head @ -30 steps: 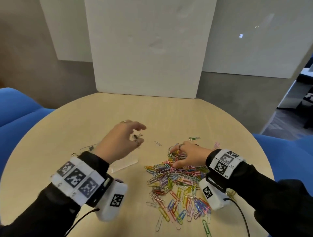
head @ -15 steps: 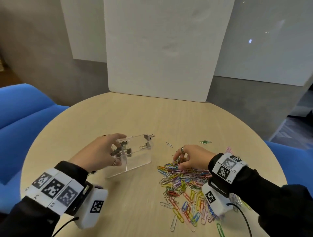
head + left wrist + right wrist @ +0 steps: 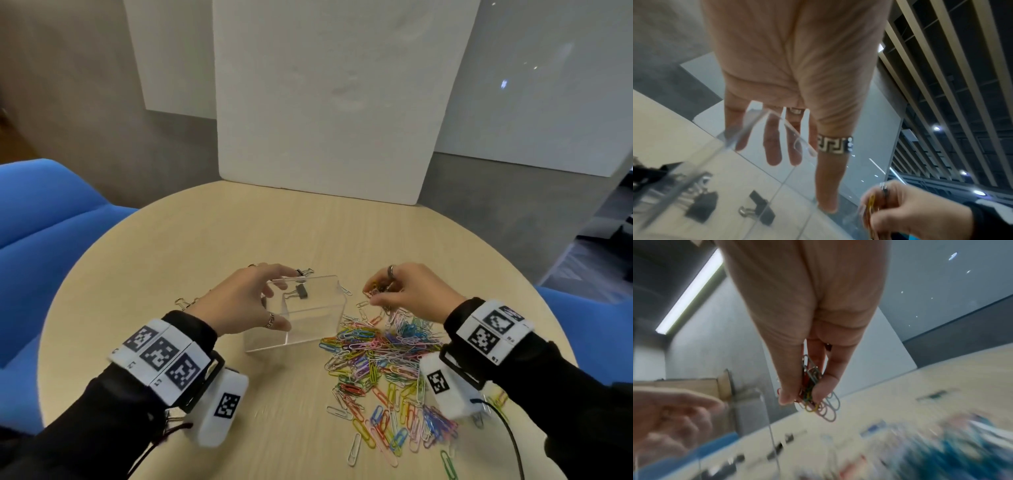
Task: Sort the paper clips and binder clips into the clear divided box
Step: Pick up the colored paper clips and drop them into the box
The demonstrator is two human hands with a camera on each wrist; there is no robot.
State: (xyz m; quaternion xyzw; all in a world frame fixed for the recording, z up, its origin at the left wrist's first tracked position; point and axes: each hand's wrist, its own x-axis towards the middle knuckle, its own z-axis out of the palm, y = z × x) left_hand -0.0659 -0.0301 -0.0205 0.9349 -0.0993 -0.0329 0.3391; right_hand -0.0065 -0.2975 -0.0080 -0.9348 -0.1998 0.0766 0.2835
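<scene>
The clear divided box [image 3: 310,323] stands on the round table [image 3: 212,246]. My left hand [image 3: 270,298] grips it, fingers over the far rim and thumb [image 3: 828,181] on the near wall. A black binder clip [image 3: 298,294] lies inside; which compartment I cannot tell. More binder clips [image 3: 760,206] show through the wall. My right hand [image 3: 373,295] hovers just right of the box, pinching a bunch of paper clips [image 3: 813,395]. Below it spreads the pile of coloured paper clips [image 3: 383,363].
One binder clip [image 3: 305,272] lies behind the box, and others [image 3: 186,303] left of my left wrist. A white board [image 3: 325,102] leans at the table's far edge. Blue seats [image 3: 44,219] flank the table. A black cable [image 3: 510,442] trails from my right wrist.
My left hand came down onto the box and took hold of it. My right hand rose off the pile with a bunch of paper clips and moved towards the box.
</scene>
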